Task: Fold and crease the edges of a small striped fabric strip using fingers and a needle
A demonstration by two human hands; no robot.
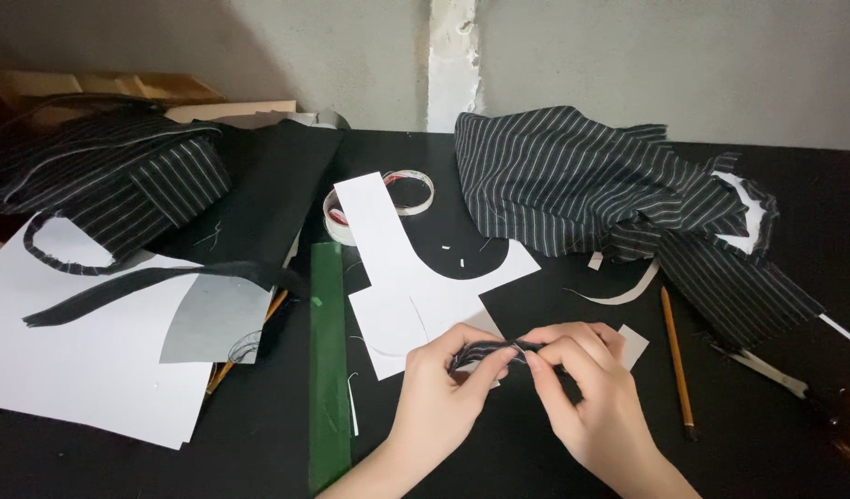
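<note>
Pinching dark striped strip (pixel 485 352) two-handed

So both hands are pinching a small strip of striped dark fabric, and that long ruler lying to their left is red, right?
Not quite: the ruler is green, not red, as the head view shows. The rest holds: the left hand and right hand pinch the small striped fabric strip.

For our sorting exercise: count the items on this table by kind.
Striped fabric pieces: 3
Pencils: 2
Tape rolls: 2
Green rulers: 1
White paper patterns: 1
Total: 9
</note>
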